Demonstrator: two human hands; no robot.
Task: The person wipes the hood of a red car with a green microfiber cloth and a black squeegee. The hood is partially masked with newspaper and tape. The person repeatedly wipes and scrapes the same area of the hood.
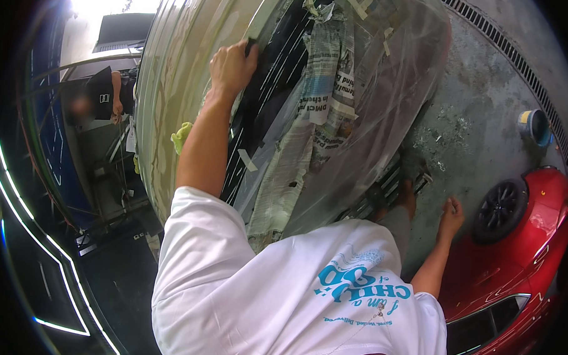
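Note:
My left arm reaches up along a vehicle's pale, ribbed roof, whose surface looks wet and streaked. Closed at the roof's edge, my left hand grips a small dark pad, mostly hidden by the fingers; its exact kind does not show. Beside it runs a dark, glossy window strip. Newspaper, bits of tape and clear plastic film cover the vehicle's side. A yellow-green cloth lies on the roof by my forearm. Low at my side hangs my right hand, fingers loosely bent, with nothing visible in it.
A red car stands close to my right arm. On the concrete floor sits a blue-and-white bucket, near a long drain grate. Across the roof, a person in a dark shirt stands at the left.

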